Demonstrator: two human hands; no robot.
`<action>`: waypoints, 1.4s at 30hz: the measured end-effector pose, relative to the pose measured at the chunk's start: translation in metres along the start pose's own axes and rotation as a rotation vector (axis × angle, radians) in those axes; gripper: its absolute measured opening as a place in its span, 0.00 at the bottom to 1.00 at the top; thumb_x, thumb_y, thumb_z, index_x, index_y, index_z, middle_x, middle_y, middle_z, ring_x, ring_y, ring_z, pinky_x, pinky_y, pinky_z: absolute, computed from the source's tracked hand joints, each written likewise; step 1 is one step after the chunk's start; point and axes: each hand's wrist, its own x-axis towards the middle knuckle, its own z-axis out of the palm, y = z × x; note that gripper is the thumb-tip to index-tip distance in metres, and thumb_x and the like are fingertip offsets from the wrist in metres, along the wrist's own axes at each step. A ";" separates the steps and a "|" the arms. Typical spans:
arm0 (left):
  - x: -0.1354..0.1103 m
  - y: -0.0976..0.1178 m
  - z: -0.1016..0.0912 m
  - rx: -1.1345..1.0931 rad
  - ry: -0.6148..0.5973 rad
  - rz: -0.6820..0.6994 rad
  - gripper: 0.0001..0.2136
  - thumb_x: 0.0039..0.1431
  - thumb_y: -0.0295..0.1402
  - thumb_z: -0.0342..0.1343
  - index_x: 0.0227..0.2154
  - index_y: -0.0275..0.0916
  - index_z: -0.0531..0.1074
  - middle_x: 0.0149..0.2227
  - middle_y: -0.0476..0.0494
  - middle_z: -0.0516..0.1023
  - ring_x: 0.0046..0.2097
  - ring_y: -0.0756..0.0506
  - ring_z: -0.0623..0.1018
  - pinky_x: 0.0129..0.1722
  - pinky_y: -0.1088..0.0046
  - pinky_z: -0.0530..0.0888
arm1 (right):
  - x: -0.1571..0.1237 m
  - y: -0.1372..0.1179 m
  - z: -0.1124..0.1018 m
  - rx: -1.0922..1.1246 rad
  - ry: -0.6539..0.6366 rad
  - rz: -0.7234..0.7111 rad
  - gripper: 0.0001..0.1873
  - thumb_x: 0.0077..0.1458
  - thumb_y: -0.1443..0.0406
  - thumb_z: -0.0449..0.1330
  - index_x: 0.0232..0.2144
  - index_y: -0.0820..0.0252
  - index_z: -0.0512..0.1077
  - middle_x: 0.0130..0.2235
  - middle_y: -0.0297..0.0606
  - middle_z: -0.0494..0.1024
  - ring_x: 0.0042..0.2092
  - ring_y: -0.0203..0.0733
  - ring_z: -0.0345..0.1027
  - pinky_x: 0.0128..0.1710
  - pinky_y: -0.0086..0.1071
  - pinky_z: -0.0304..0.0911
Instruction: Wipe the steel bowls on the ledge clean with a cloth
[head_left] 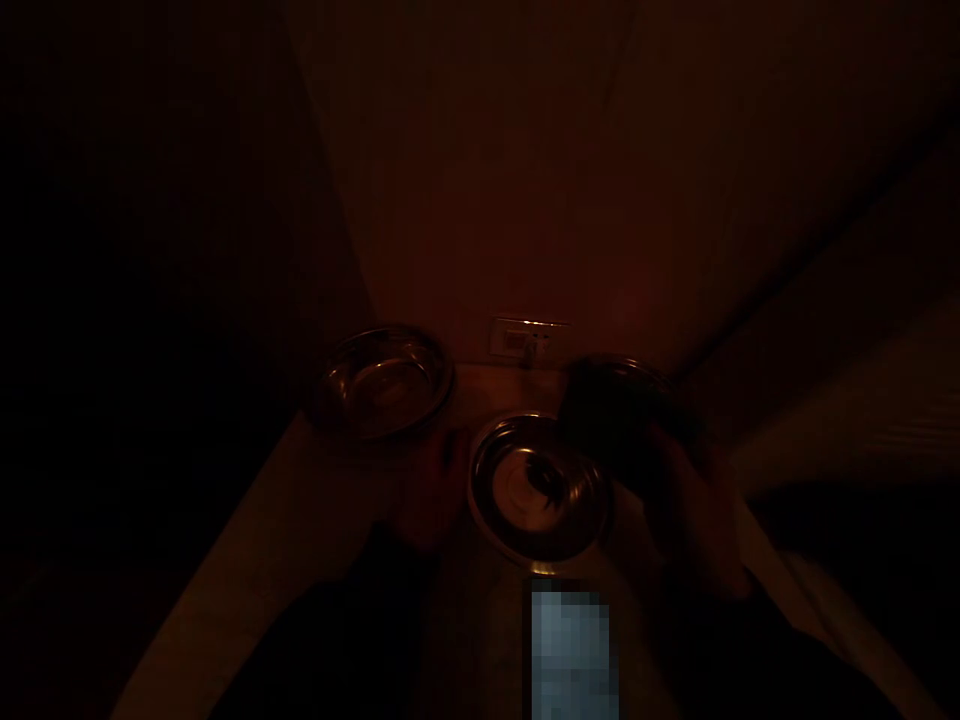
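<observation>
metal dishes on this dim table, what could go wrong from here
The left dish sits by the edge of the table, so a bump might send it off. The left hand, close beside the middle dish, could knock it. The right hand seems to hold a dark object; in such poor light, a slip might go unnoticed.

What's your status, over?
Left hand beside middle dish, grip unclear. Right hand at dark bundle, hold unclear. Dark patch inside dish. Bundle hides part of dish's far-right rim.
</observation>
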 end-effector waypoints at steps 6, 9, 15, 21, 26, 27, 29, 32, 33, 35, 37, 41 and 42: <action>0.005 -0.011 0.008 -0.151 -0.081 -0.030 0.19 0.60 0.43 0.43 0.35 0.35 0.75 0.37 0.39 0.81 0.40 0.41 0.78 0.41 0.66 0.70 | -0.007 -0.004 0.004 -0.422 -0.266 -0.540 0.23 0.52 0.66 0.56 0.52 0.54 0.68 0.54 0.43 0.73 0.55 0.53 0.65 0.54 0.50 0.61; 0.006 -0.015 0.009 -0.193 -0.079 -0.025 0.18 0.60 0.42 0.43 0.34 0.34 0.74 0.36 0.40 0.80 0.39 0.42 0.77 0.41 0.66 0.70 | -0.011 -0.011 0.016 -0.669 -0.584 -0.623 0.24 0.49 0.72 0.52 0.50 0.60 0.70 0.52 0.47 0.74 0.53 0.55 0.66 0.52 0.52 0.63; 0.003 -0.013 0.004 -0.260 -0.075 0.044 0.16 0.60 0.39 0.44 0.33 0.34 0.75 0.35 0.40 0.80 0.38 0.43 0.77 0.39 0.68 0.70 | -0.021 -0.023 0.037 -0.830 -0.776 -0.451 0.24 0.54 0.72 0.49 0.53 0.63 0.67 0.52 0.49 0.74 0.51 0.50 0.69 0.51 0.45 0.65; 0.004 -0.021 0.006 -0.255 -0.060 0.088 0.17 0.60 0.39 0.44 0.30 0.34 0.75 0.31 0.42 0.79 0.34 0.44 0.76 0.36 0.69 0.70 | -0.022 -0.025 0.050 -0.924 -0.869 -0.458 0.27 0.55 0.69 0.52 0.58 0.65 0.62 0.55 0.50 0.71 0.55 0.51 0.66 0.54 0.45 0.62; 0.006 -0.027 0.010 -0.319 -0.056 0.074 0.18 0.60 0.41 0.44 0.31 0.34 0.76 0.32 0.41 0.81 0.36 0.43 0.78 0.36 0.69 0.71 | -0.017 -0.028 0.062 -0.959 -0.876 -0.426 0.25 0.56 0.65 0.53 0.56 0.67 0.64 0.53 0.52 0.72 0.54 0.53 0.67 0.54 0.45 0.60; 0.005 -0.027 0.009 -0.332 -0.058 0.071 0.18 0.60 0.41 0.44 0.32 0.34 0.76 0.33 0.41 0.81 0.36 0.43 0.78 0.37 0.70 0.71 | -0.017 -0.029 0.062 -0.966 -0.873 -0.416 0.24 0.57 0.65 0.53 0.55 0.66 0.65 0.52 0.52 0.73 0.52 0.52 0.68 0.53 0.44 0.61; 0.004 -0.025 0.008 -0.327 -0.055 0.069 0.17 0.60 0.38 0.44 0.33 0.34 0.76 0.33 0.41 0.81 0.36 0.43 0.78 0.36 0.70 0.71 | -0.017 -0.030 0.062 -0.977 -0.858 -0.398 0.23 0.58 0.65 0.51 0.54 0.66 0.66 0.50 0.53 0.74 0.51 0.53 0.69 0.52 0.44 0.62; 0.002 -0.023 0.006 -0.301 -0.030 0.078 0.15 0.59 0.34 0.45 0.31 0.34 0.76 0.32 0.41 0.81 0.35 0.44 0.78 0.36 0.70 0.71 | -0.021 -0.028 0.061 -0.987 -0.826 -0.384 0.23 0.58 0.66 0.50 0.55 0.69 0.65 0.52 0.55 0.72 0.53 0.55 0.66 0.53 0.47 0.61; 0.002 -0.023 0.006 -0.299 -0.027 0.083 0.15 0.59 0.34 0.45 0.30 0.34 0.76 0.31 0.41 0.80 0.35 0.44 0.77 0.36 0.70 0.71 | -0.022 -0.027 0.062 -0.986 -0.819 -0.380 0.23 0.58 0.67 0.50 0.56 0.69 0.64 0.54 0.56 0.70 0.55 0.56 0.65 0.54 0.48 0.59; 0.002 -0.024 0.006 -0.298 -0.015 0.090 0.14 0.59 0.33 0.46 0.29 0.34 0.76 0.30 0.42 0.80 0.34 0.44 0.77 0.36 0.70 0.71 | -0.025 -0.026 0.065 -0.973 -0.821 -0.369 0.25 0.58 0.67 0.50 0.57 0.70 0.62 0.57 0.57 0.66 0.57 0.56 0.61 0.57 0.48 0.57; 0.003 -0.024 0.006 -0.302 0.004 0.086 0.14 0.59 0.33 0.46 0.28 0.35 0.76 0.30 0.42 0.80 0.34 0.44 0.77 0.36 0.70 0.71 | -0.026 -0.026 0.070 -0.942 -0.842 -0.359 0.26 0.59 0.67 0.49 0.58 0.71 0.61 0.58 0.57 0.66 0.59 0.54 0.60 0.58 0.47 0.54; 0.004 -0.023 0.006 -0.313 0.057 0.062 0.14 0.59 0.32 0.46 0.28 0.35 0.76 0.30 0.42 0.80 0.33 0.45 0.77 0.35 0.71 0.71 | -0.026 -0.036 0.081 -0.838 -0.931 -0.344 0.25 0.59 0.67 0.49 0.58 0.69 0.62 0.56 0.54 0.69 0.58 0.52 0.61 0.58 0.44 0.55; 0.004 -0.022 0.006 -0.316 0.073 0.058 0.13 0.59 0.31 0.46 0.28 0.34 0.76 0.31 0.41 0.80 0.34 0.45 0.78 0.36 0.70 0.71 | -0.025 -0.039 0.081 -0.810 -0.959 -0.337 0.24 0.58 0.67 0.50 0.57 0.68 0.63 0.55 0.52 0.70 0.57 0.51 0.62 0.57 0.44 0.56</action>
